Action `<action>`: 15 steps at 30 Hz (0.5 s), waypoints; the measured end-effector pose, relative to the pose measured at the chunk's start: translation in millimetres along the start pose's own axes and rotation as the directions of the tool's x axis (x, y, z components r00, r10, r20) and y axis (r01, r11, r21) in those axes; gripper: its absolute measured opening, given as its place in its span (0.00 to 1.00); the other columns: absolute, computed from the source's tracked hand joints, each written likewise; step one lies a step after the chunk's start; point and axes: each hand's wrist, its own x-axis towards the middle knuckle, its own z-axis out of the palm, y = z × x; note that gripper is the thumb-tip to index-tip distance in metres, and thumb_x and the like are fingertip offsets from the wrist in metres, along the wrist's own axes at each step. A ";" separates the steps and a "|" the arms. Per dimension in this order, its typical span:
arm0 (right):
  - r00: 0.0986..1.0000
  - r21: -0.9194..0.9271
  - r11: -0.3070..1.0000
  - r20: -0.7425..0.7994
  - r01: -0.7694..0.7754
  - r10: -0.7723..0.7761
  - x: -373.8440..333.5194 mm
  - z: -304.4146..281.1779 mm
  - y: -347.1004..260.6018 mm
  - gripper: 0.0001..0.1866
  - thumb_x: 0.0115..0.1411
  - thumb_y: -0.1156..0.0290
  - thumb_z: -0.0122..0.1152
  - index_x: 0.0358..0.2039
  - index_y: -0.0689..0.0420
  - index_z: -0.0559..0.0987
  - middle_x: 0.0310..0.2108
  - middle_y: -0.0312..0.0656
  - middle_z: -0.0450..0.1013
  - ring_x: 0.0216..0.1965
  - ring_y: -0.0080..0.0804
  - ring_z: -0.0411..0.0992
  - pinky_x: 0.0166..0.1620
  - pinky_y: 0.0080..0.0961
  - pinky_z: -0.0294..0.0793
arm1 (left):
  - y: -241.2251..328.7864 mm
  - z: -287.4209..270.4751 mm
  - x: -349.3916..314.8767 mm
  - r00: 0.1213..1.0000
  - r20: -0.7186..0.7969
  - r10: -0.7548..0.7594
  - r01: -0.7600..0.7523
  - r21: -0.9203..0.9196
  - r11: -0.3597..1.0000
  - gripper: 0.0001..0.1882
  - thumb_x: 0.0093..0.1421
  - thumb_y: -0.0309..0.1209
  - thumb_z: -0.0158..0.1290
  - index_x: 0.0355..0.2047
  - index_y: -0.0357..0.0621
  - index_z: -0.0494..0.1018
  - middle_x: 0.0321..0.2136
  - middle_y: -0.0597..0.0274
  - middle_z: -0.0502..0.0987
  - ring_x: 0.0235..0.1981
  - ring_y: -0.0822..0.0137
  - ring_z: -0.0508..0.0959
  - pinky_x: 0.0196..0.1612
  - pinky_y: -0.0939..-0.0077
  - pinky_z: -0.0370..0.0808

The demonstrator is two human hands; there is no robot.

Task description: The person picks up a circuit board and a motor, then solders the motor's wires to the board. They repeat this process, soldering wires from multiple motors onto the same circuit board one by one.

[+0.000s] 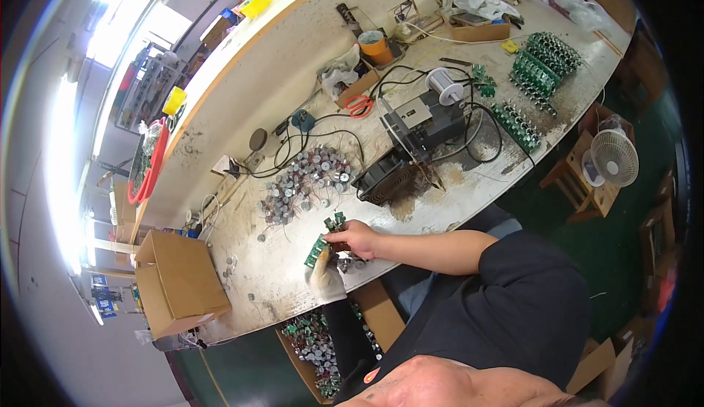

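Note:
My left hand (325,282), in a pale glove, grips a green circuit board strip (315,251) at the front of the workbench. Right beside it, my bare right hand (357,238) has its fingers closed around another small green circuit board (335,221). The two hands almost meet, and their fingertips partly hide the boards. Beyond them lies a pile of small round metal motors (308,180) with thin wires. A few more motors (350,262) lie close to my hands near the bench edge.
A black soldering machine (418,132) with a wire spool (445,86) stands right of the motor pile. Rows of green boards (543,66) sit at the far right. A cardboard box (180,282) stands at left. Below the edge, another box (293,359) holds boards and motors.

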 end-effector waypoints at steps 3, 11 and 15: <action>0.998 -0.003 0.999 -0.038 -0.053 0.053 5.1 -10.0 -7.4 0.07 0.56 0.70 0.64 0.33 0.59 0.77 0.29 0.35 0.75 0.29 0.23 0.73 0.34 0.21 0.74 | 13.2 19.7 -8.0 0.997 0.045 -0.057 0.059 -0.037 0.998 0.14 0.59 0.27 0.50 0.46 0.37 0.73 0.41 0.57 0.77 0.41 0.62 0.77 0.47 0.67 0.72; 0.984 0.060 0.989 -0.104 -0.137 0.142 16.8 -17.7 3.9 0.07 0.59 0.68 0.60 0.28 0.58 0.78 0.23 0.34 0.73 0.23 0.23 0.69 0.29 0.20 0.70 | 7.7 22.0 -4.9 0.993 0.001 -0.115 0.114 -0.104 0.988 0.16 0.59 0.27 0.51 0.47 0.38 0.71 0.42 0.55 0.77 0.43 0.61 0.76 0.49 0.64 0.72; 0.978 -0.348 0.928 -0.111 0.129 -0.178 -3.3 -2.6 -6.9 0.07 0.59 0.69 0.60 0.32 0.60 0.79 0.27 0.32 0.74 0.26 0.20 0.69 0.32 0.20 0.69 | 8.0 27.3 -4.7 1.000 -0.006 -0.023 0.023 0.013 1.000 0.16 0.59 0.26 0.50 0.48 0.38 0.70 0.42 0.55 0.76 0.42 0.61 0.76 0.48 0.65 0.73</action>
